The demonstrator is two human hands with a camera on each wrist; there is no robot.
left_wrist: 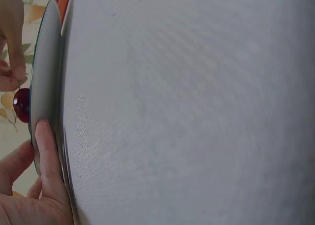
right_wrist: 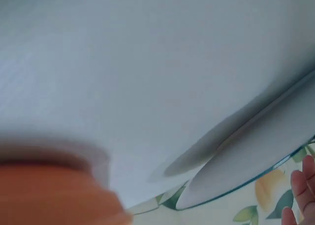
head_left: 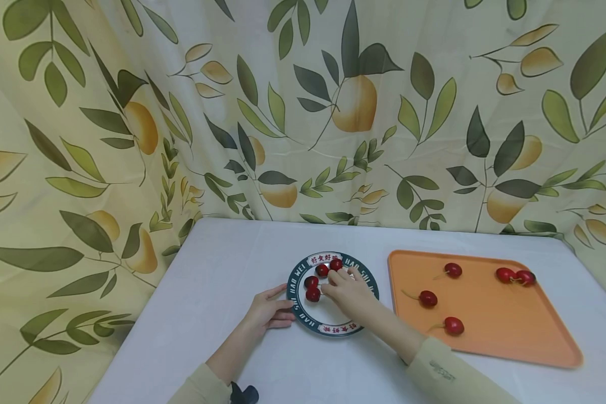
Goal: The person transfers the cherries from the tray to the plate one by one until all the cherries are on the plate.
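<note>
A white plate [head_left: 333,311] with a dark green lettered rim rests on the table. My left hand [head_left: 267,310] grips its left edge; in the left wrist view, the thumb and a finger [left_wrist: 47,151] lie on opposite sides of the rim. Over the plate, my right hand [head_left: 350,294] pinches the stem of a dark red cherry [head_left: 312,294], also seen in the left wrist view as a glossy cherry [left_wrist: 22,105] close to the plate. Beside it are another cherry [head_left: 311,282] and two more toward the back, a cherry [head_left: 322,270] and a cherry [head_left: 335,264] near the right fingers.
An orange tray [head_left: 510,314] lies right of the plate, with several stemmed cherries spread on it, including one cherry [head_left: 453,326] near its front edge. A white cloth covers the table [head_left: 242,252]. Behind hangs a leaf-and-fruit patterned curtain [head_left: 313,151]. A small dark object [head_left: 244,394] shows at the bottom edge.
</note>
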